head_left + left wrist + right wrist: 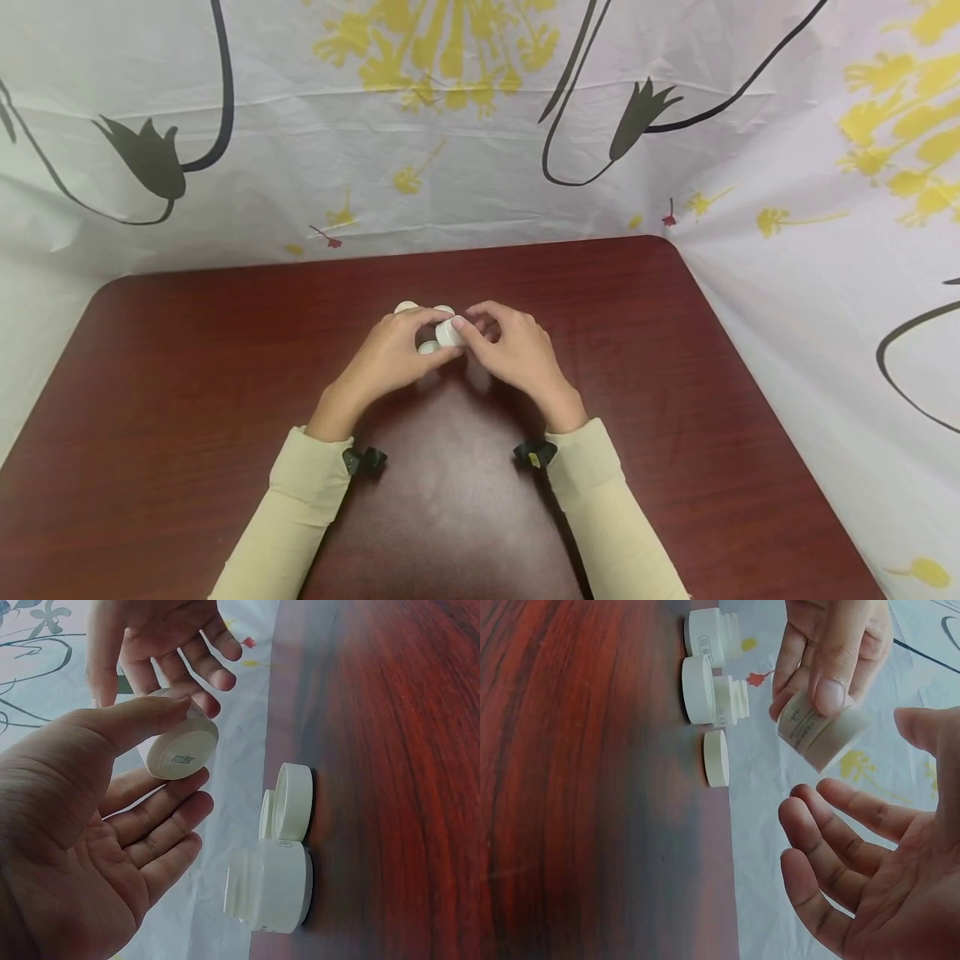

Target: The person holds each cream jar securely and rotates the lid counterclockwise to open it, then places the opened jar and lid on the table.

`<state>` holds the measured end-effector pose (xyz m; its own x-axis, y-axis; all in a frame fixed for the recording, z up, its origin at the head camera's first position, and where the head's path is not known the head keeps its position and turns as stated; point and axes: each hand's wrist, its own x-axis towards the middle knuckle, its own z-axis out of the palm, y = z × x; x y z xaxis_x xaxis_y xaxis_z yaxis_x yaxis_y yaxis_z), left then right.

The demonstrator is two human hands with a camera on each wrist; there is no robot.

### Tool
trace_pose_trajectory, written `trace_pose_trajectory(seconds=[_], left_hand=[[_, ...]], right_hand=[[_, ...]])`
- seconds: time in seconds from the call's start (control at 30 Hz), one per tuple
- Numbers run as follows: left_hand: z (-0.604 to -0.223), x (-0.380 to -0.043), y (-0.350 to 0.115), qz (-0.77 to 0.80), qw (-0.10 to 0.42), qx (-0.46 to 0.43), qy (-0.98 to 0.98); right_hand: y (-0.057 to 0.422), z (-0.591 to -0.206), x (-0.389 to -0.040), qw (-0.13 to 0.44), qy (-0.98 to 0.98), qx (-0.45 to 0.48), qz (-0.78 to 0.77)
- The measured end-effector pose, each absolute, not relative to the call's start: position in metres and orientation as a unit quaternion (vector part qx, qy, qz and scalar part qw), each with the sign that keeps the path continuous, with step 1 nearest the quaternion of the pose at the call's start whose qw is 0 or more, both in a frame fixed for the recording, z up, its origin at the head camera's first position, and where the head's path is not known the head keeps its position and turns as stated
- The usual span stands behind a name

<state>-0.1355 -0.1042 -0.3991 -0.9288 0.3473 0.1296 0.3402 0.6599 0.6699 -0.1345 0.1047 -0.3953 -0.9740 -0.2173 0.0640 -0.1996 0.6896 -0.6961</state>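
Note:
My left hand (386, 350) holds a small white jar (447, 333) above the table, thumb on its side and fingers beneath. The jar is tilted; in the left wrist view its printed base (184, 756) faces the camera, and dark lettering runs along its side in the right wrist view. Close by on the right is my right hand (517, 350), its fingers loosely spread. In the right wrist view a gap separates those fingers from the jar (821, 735). Open jars with threaded necks, one (705, 636) farther off, stand on the table beside a white lid (697, 690) and a smaller-looking lid (716, 759).
The dark red wooden table (187, 400) has rounded far corners. A white cloth (465, 192) with yellow and grey flower prints hangs behind it and along the right side. Both wrists wear small black devices, one (365, 461) on the left.

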Motion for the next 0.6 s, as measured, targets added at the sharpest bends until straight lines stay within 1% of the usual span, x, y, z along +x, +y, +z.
trace_pose_trajectory(seconds=[0.6], left_hand=[[-0.4006, -0.1355, -0.1028, 0.368, 0.012, 0.186, 0.911]], right_hand=[[0.1049, -0.3959, -0.1335, 0.014, 0.914, -0.132, -0.383]])
